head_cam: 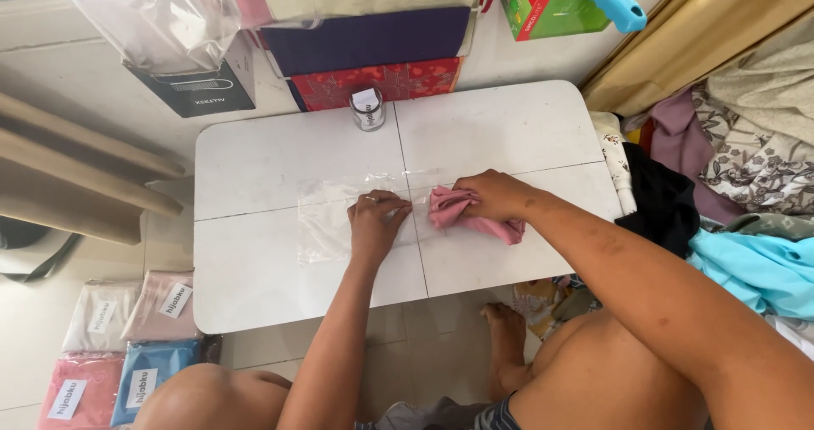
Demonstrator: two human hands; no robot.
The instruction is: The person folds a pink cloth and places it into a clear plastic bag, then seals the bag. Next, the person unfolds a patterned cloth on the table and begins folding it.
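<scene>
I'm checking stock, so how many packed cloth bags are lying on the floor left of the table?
4: white packet, beige packet, pink packet, blue packet, in a two-by-two block. More may lie beyond the frame.

Part of the pink cloth (475, 214) hidden under the right hand (496, 194), clear plastic bag (339, 218) partly covered by the left hand (376, 220), green box (551, 6) cut off by the top edge, small jar (367, 109) label too small to tell
</scene>
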